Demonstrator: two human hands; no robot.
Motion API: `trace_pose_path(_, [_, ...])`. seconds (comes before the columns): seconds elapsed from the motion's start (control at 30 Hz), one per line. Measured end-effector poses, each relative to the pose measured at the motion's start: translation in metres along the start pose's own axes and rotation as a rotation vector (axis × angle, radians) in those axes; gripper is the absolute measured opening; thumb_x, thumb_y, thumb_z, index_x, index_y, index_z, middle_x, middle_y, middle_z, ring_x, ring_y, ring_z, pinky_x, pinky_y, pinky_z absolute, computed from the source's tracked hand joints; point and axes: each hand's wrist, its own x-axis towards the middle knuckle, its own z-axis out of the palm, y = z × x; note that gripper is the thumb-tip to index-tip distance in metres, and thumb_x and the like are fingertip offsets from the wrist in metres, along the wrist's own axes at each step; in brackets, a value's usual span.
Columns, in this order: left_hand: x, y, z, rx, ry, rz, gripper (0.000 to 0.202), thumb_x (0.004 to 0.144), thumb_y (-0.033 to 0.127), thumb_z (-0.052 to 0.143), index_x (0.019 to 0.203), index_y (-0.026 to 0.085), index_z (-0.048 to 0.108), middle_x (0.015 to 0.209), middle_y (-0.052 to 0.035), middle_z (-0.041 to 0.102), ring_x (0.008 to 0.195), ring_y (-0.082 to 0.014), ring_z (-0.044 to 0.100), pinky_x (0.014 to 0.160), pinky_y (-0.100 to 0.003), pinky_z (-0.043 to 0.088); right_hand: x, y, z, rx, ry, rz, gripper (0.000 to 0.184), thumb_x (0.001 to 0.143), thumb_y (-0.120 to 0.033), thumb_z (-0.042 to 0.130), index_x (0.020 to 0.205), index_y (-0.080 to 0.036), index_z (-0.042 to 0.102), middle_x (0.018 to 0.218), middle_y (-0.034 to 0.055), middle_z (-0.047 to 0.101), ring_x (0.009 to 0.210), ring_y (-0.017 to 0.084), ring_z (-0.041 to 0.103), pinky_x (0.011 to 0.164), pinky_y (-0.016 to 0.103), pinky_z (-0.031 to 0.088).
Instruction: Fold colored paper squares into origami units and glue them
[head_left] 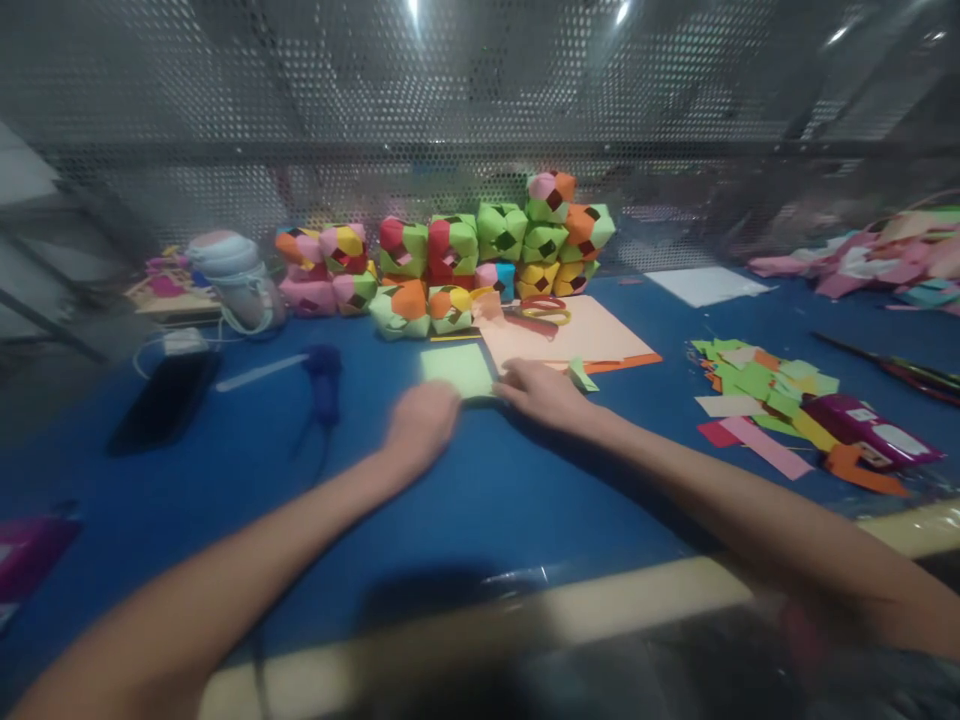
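Observation:
A light green paper square [457, 368] lies flat on the blue table [480, 490]. My left hand [421, 425] rests at the square's near left corner with its fingers curled under; it is blurred. My right hand [541, 393] lies at the square's near right edge, fingers stretched flat and pressing on the paper. A small folded green piece [583, 377] sits just right of my right hand. Pink and orange sheets [570, 340] lie behind it.
Several coloured paper cubes [450, 262] are stacked at the back against a perforated metal wall. Red-handled scissors [541, 310] lie on the sheets. Cut paper scraps [757, 390] and a magenta stapler [870, 430] sit right; a black phone [165, 400] sits left.

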Motion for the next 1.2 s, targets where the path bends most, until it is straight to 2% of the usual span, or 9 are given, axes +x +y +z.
trace_pose_path(0.2, [-0.004,0.005,-0.002,0.015,0.191,0.191,0.025,0.092,0.022,0.035,0.087,0.015,0.059,0.097,-0.0111,0.066,0.088,-0.0185,0.057,0.074,-0.03,0.041,-0.01,-0.006,-0.002,0.716,-0.018,0.153,0.024,0.084,-0.035,0.049,0.097,-0.015,0.053,0.082,0.0059,0.065,0.067,0.014,0.059,0.061,0.026,0.044])
trace_pose_path(0.4, [-0.008,0.013,-0.012,-0.223,0.139,0.377,0.022,0.087,0.029,0.043,0.07,0.019,0.054,0.082,-0.0073,0.064,0.081,-0.0172,0.055,0.077,-0.033,0.041,-0.019,-0.006,0.0,1.126,0.134,0.215,0.041,0.061,-0.018,0.06,0.1,-0.018,0.048,0.07,-0.0049,0.056,0.052,0.008,0.047,0.049,0.022,0.037])
trace_pose_path(0.47, [-0.009,0.015,-0.017,-0.324,0.194,0.259,0.028,0.084,0.032,0.045,0.059,0.02,0.044,0.069,-0.0048,0.058,0.073,-0.0165,0.051,0.074,-0.033,0.041,-0.02,-0.001,-0.001,1.148,0.166,0.208,0.04,0.06,-0.021,0.061,0.098,-0.017,0.049,0.069,-0.0049,0.055,0.052,0.007,0.046,0.049,0.022,0.035])
trace_pose_path(0.6, [-0.004,0.015,-0.02,-0.567,0.323,-0.259,0.036,0.084,0.027,0.042,0.053,0.02,0.025,0.052,0.003,0.033,0.053,-0.0111,0.035,0.057,-0.028,0.034,-0.022,0.01,-0.005,1.179,0.181,0.212,0.039,0.058,-0.023,0.063,0.095,-0.016,0.052,0.071,-0.0035,0.056,0.053,0.007,0.047,0.051,0.023,0.036])
trace_pose_path(0.73, [0.006,0.014,-0.016,-0.96,0.309,-0.586,0.018,0.077,0.028,0.053,0.07,0.02,0.038,0.063,0.0045,0.043,0.051,-0.0081,0.04,0.05,-0.024,0.037,-0.022,0.015,-0.007,1.178,0.196,0.198,0.037,0.059,-0.023,0.063,0.094,-0.016,0.053,0.071,-0.0032,0.057,0.056,0.008,0.049,0.053,0.023,0.036])
trace_pose_path(0.83, [0.01,0.016,-0.014,-1.306,0.239,-0.621,0.032,0.077,0.039,0.053,0.101,0.022,0.04,0.085,0.0001,0.053,0.058,-0.01,0.053,0.049,-0.025,0.044,-0.023,0.015,-0.009,1.114,0.204,0.15,0.034,0.062,-0.023,0.061,0.095,-0.016,0.053,0.075,-0.0014,0.057,0.061,0.009,0.051,0.055,0.024,0.039])
trace_pose_path(0.9, [0.01,0.016,-0.013,-1.354,0.182,-0.586,0.041,0.077,0.043,0.054,0.109,0.021,0.042,0.091,-0.0027,0.057,0.066,-0.0121,0.057,0.055,-0.026,0.048,-0.026,0.012,-0.01,1.042,0.215,0.101,0.032,0.064,-0.023,0.059,0.095,-0.016,0.054,0.079,0.0005,0.058,0.064,0.01,0.052,0.057,0.024,0.04])
trace_pose_path(1.03, [0.005,0.014,-0.005,-1.17,0.083,-0.581,0.032,0.07,0.037,0.063,0.091,0.014,0.058,0.083,-0.0043,0.063,0.072,-0.014,0.057,0.063,-0.026,0.047,-0.033,0.002,-0.009,0.937,0.194,0.027,0.028,0.068,-0.022,0.055,0.095,-0.017,0.055,0.084,0.0028,0.06,0.069,0.012,0.055,0.06,0.026,0.044])
trace_pose_path(1.2, [0.001,0.014,0.0,-1.058,-0.007,-0.575,0.022,0.07,0.034,0.061,0.081,0.014,0.062,0.074,-0.0022,0.064,0.065,-0.0135,0.055,0.06,-0.026,0.044,-0.035,-0.003,-0.002,0.933,0.064,0.033,0.034,0.066,-0.017,0.057,0.099,-0.015,0.053,0.087,0.0042,0.063,0.074,0.015,0.059,0.063,0.027,0.047])
